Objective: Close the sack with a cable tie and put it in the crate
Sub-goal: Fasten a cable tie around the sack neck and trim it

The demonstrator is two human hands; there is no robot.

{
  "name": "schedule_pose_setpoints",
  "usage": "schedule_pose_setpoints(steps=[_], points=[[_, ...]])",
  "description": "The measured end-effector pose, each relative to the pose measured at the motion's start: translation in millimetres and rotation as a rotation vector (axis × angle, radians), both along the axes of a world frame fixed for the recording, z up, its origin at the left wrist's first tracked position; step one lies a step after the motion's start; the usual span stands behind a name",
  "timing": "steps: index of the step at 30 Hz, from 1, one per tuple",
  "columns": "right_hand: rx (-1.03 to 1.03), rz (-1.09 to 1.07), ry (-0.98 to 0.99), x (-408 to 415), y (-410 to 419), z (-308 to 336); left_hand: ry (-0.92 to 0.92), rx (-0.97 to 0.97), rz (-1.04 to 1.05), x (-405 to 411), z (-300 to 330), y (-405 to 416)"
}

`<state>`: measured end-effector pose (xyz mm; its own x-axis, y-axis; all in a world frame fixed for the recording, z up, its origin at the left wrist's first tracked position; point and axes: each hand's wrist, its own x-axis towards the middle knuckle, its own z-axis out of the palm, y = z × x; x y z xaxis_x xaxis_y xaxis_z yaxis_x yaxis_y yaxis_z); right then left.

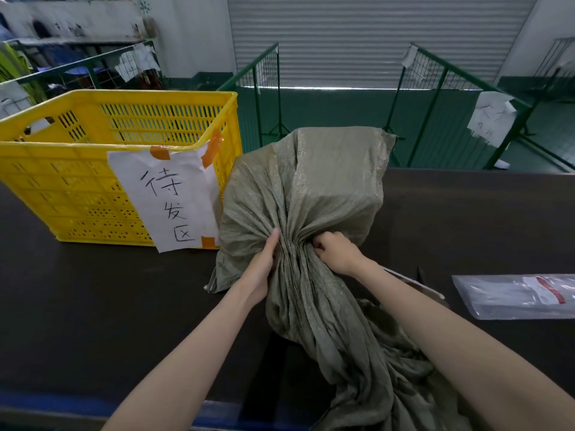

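Sack (pixel 326 188) beside crate (pixel 93 169) labelled, seemingly, "待发区"

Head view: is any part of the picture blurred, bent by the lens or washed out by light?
Head view: the sack and both hands, left hand and right hand, are sharp; the far top left corner is smeared; the green railings lean and splay from the wide lens; a bright strip glares under the roller shutter; the plastic bag shows pale reflections.

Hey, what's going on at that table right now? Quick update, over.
Both hands, left hand and right hand, grip the sack neck. No tie on yet. Crate stands left of it, nothing in between.
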<state>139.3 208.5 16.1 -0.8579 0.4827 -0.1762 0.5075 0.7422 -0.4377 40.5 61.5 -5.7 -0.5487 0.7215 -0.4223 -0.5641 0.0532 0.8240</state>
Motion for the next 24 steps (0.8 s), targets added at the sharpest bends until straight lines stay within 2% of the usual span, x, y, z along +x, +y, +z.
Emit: schedule_pose_setpoints(steps=[5,8,14,24], points=[[0.001,-0.011,0.028,-0.4,-4.4,-0.7,-0.159,-0.027,0.199,6.5,-9.3,-0.8],[-0.025,0.004,0.016,0.9,-4.7,0.3,-0.149,-0.058,0.17,13.9,-4.2,3.8],[-0.012,0.006,0.018,4.7,-5.0,6.1,0.058,-0.138,0.302,15.1,-0.3,11.7],[0.121,-0.071,0.003,27.3,0.6,28.6,0.43,-0.104,0.616,2.0,20.3,-17.6]])
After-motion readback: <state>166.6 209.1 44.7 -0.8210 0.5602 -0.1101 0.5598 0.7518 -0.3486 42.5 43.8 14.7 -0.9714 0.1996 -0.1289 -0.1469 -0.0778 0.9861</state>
